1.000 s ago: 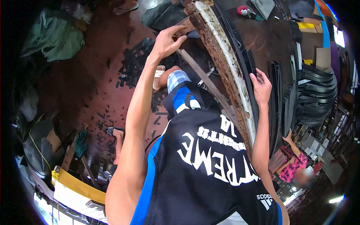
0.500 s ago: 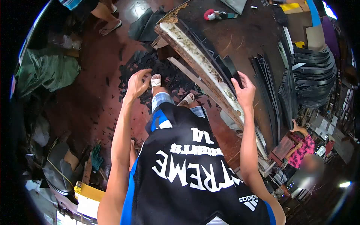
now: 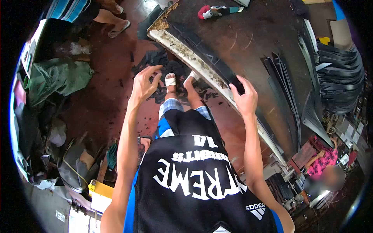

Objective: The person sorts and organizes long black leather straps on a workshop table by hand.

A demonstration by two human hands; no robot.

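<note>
Black strips [image 3: 211, 58] lie along the edge of a dark table [image 3: 248, 42] with a worn white rim. My right hand [image 3: 244, 97] is at that edge, its thumb and fingers closed around the near end of the black strips. To the left, my left hand [image 3: 145, 83] hangs over the floor with thumb and fingers apart, holding nothing. Many small black pieces [image 3: 155, 58] are scattered on the red floor below it.
More long black strips [image 3: 285, 93] and a curved black stack [image 3: 338, 77] stand on the right. A red and white bundle [image 3: 210, 12] sits at the back. Green sheeting [image 3: 62, 77] lies left. Another person's legs [image 3: 110, 19] and a person in pink [image 3: 324, 157] are nearby.
The view has shifted, so the table edge sits further left and lower. My right hand has closed on the black strips; my left hand remains apart from them.
</note>
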